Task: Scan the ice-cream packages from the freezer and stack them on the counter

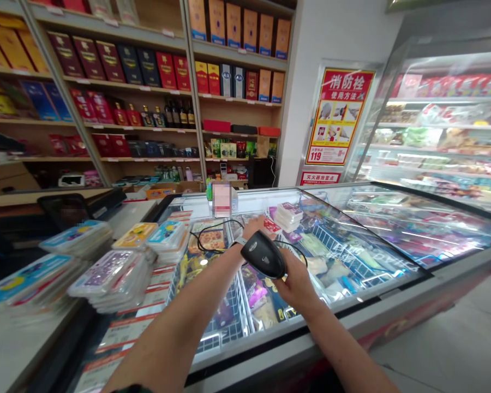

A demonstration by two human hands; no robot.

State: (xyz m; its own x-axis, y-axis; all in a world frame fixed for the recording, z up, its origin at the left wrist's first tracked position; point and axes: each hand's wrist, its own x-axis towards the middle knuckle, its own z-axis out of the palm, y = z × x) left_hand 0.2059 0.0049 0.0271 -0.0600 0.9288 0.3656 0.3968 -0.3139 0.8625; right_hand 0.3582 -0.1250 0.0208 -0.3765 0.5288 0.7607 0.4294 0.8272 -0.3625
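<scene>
My right hand (298, 284) is wrapped around the handle of a black barcode scanner (264, 255), whose rounded head faces up toward me. My left hand (256, 226) reaches out past the scanner over the freezer's glass top, its fingers at a flat red-and-white pack (272, 225). The scanner hides part of that hand and pack. A black cable (207, 248) loops over the glass around both. Just right of the pack stands a stack of white packs (289, 216).
Under the glass of the chest freezer (339, 305), wire baskets (229, 322) hold frozen goods. Stacked plastic-wrapped packs (110, 273) and price labels (123, 330) lie at left. A small upright sign (221, 199) stands at the back, before shelves of boxes (159, 68). A lit cooler (442, 125) is at right.
</scene>
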